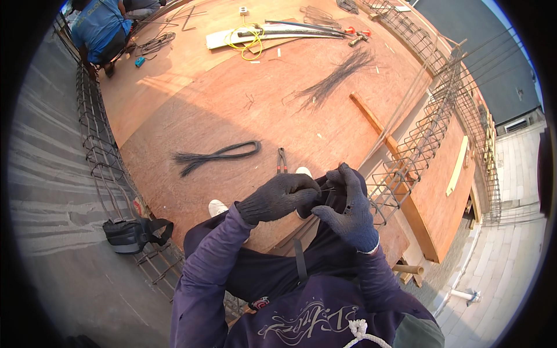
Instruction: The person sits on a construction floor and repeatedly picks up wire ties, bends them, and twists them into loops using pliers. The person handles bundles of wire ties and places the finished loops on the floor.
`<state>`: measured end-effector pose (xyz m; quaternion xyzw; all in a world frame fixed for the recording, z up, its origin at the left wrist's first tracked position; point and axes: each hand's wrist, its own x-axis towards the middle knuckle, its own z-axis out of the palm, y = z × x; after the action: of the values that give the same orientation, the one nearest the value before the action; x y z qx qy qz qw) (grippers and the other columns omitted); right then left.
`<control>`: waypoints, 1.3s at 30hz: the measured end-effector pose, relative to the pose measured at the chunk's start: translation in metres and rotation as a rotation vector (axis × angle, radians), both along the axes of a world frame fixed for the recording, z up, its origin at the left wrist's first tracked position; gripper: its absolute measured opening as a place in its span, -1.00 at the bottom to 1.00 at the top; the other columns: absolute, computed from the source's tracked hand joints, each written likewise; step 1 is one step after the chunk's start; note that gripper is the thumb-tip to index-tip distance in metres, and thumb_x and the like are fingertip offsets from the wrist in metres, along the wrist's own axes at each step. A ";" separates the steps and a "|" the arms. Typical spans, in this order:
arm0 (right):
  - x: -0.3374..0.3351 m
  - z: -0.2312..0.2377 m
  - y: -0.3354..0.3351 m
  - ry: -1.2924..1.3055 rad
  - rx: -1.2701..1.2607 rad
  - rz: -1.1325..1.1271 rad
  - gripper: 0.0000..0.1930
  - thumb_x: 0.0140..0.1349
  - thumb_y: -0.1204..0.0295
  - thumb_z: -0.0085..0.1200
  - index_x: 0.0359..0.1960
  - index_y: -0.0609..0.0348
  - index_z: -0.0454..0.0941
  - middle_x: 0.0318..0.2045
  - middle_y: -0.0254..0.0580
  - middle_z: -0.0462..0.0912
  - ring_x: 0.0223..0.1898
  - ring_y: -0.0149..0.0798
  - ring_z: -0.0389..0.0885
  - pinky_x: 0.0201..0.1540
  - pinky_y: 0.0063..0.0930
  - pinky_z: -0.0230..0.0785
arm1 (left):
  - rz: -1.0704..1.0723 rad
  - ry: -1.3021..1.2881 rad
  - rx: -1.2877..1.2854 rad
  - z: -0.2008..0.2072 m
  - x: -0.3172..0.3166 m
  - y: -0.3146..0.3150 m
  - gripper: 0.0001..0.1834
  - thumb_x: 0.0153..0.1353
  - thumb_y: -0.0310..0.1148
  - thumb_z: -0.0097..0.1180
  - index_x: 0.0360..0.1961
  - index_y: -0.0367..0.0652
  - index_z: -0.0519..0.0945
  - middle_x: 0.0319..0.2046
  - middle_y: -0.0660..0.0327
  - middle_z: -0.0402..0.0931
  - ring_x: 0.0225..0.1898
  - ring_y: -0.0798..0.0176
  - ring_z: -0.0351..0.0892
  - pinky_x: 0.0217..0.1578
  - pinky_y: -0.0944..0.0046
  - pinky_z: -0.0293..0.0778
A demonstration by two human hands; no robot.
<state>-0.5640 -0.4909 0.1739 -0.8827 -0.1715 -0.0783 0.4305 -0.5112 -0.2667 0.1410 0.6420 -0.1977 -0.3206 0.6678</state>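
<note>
My left hand (285, 197), in a dark knitted glove, is closed with its fingertips pinched on thin dark wire (328, 189). Short strands stick out toward my right hand (350, 210), gloved the same way, its thumb and fingers apart around the wire ends. Whether the right fingers touch the strands is hard to see. Both hands are above my lap. Beyond them, a pair of pincers (282, 160) with red handles lies on the plywood. Left of the pincers rests a bundle of tie wire (219, 154), bent into a loop with frayed ends.
Loose wires (339, 78) are spread over the plywood deck (191, 110). Rebar cages (426, 145) run along both sides. A timber piece (374, 119) lies right. A black bag (127, 235) sits at left. Farther off are a yellow cord (246, 40) and a crouching person in blue (101, 29).
</note>
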 end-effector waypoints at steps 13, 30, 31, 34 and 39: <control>-0.008 -0.021 -0.012 -0.116 0.134 -0.101 -0.42 0.31 0.63 0.33 0.34 0.36 0.40 0.00 0.08 0.72 -0.05 -0.19 0.78 -0.06 -0.41 0.65 | 0.001 -0.023 -0.059 -0.001 0.002 -0.002 -0.64 0.56 -0.24 0.12 0.07 -0.38 0.65 -0.28 0.14 0.70 -0.31 0.35 0.70 -0.21 0.29 0.65; 0.003 0.017 0.009 -0.343 -0.345 0.047 -0.39 0.08 0.60 0.42 0.24 0.23 0.54 -0.11 -0.12 0.73 -0.11 0.00 0.65 0.08 -0.09 0.48 | 0.111 -0.228 0.063 -0.012 -0.006 -0.005 -0.69 0.48 -0.26 0.20 0.02 -0.32 0.71 -0.26 0.10 0.75 -0.32 0.32 0.75 -0.23 0.29 0.66; 0.007 0.017 0.007 -0.330 -0.327 0.062 -0.38 0.10 0.59 0.42 0.25 0.24 0.53 -0.14 -0.13 0.73 -0.12 -0.01 0.65 0.06 -0.11 0.48 | 0.122 -0.237 0.060 -0.011 -0.006 -0.005 -0.69 0.48 -0.26 0.21 0.01 -0.32 0.71 -0.26 0.09 0.75 -0.32 0.32 0.75 -0.23 0.29 0.66; 0.013 0.006 -0.001 -0.235 -0.229 0.044 -0.36 0.13 0.58 0.41 0.29 0.27 0.50 -0.19 -0.14 0.72 -0.12 -0.04 0.65 0.00 -0.16 0.50 | 0.171 -0.247 0.062 -0.006 -0.006 -0.004 -0.70 0.45 -0.28 0.23 -0.01 -0.31 0.73 -0.27 0.07 0.77 -0.33 0.31 0.74 -0.23 0.27 0.64; -0.002 -0.008 0.011 0.141 0.282 -0.131 -0.39 0.23 0.60 0.35 0.32 0.39 0.43 -0.23 -0.14 0.73 -0.12 -0.18 0.67 -0.06 -0.32 0.54 | 0.311 -0.280 0.070 -0.005 -0.010 -0.011 -0.74 0.42 -0.31 0.25 -0.02 -0.27 0.75 -0.30 0.05 0.79 -0.33 0.29 0.74 -0.25 0.23 0.61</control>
<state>-0.5657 -0.4798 0.1654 -0.8261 -0.0704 -0.0676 0.5550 -0.5208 -0.2779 0.1364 0.7258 -0.1760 -0.1279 0.6526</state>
